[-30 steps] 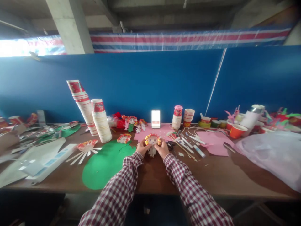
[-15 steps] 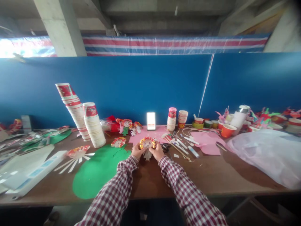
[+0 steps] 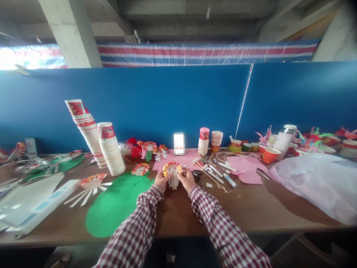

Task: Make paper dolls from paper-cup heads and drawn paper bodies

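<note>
A paper-cup doll (image 3: 173,178) with a drawn face, a white body and a curled red-and-yellow rim is held up just above the brown table. My left hand (image 3: 161,180) pinches its left side near the curls. On the opposite side my right hand (image 3: 187,179) grips the edge, thumb to the front. Pink paper (image 3: 157,165) lies behind the doll, and black-handled scissors (image 3: 197,173) rest right of my right hand. A similar curled red-and-yellow cut cup (image 3: 140,169) sits to the left, and several finished-looking dolls (image 3: 151,147) stand farther back.
Tall stacks of paper cups (image 3: 111,156) stand at left, beside a green paper sheet (image 3: 117,208) and a cup cut into strips (image 3: 92,182). Markers (image 3: 229,180) and sticks lie at right. Beyond them are a white thermos (image 3: 285,141), an orange cup (image 3: 271,155) and a plastic bag (image 3: 318,182).
The doll has shifted slightly left and tilted, showing more of its white body. My right hand's fingers have moved lower on its edge. At far left, a blurred hand has appeared.
</note>
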The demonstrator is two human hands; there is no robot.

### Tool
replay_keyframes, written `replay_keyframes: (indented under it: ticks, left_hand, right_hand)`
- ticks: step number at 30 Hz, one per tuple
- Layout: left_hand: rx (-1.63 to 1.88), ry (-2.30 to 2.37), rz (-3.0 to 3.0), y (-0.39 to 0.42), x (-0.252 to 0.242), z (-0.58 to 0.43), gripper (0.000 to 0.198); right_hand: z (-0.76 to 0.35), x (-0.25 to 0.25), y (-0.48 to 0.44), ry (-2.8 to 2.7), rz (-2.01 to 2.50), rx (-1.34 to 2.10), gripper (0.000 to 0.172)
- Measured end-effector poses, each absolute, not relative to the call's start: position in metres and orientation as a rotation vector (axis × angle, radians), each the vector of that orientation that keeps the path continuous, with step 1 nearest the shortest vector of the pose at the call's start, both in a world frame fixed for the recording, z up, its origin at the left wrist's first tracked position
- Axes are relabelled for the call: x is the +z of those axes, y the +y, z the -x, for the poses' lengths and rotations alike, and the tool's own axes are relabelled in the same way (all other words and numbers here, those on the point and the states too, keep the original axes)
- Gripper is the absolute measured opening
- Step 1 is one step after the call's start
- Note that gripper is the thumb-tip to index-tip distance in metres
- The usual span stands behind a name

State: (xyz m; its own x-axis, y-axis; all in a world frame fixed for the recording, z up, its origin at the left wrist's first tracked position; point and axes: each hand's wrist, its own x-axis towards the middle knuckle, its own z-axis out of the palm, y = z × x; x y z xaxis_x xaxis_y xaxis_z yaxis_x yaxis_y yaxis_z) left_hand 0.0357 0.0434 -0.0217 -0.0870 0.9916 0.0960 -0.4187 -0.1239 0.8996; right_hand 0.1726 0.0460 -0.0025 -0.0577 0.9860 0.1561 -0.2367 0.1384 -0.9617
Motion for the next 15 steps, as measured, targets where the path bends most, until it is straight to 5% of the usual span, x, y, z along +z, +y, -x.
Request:
replay_keyframes:
  ticks: [15]
  left_hand:
    - [1.523, 0.736, -0.744, 0.029, 0.003, -0.028, 0.042]
  right_hand:
    - [-0.216, 0.024, 0.048, -0.826, 0.774, 1.308, 0.028]
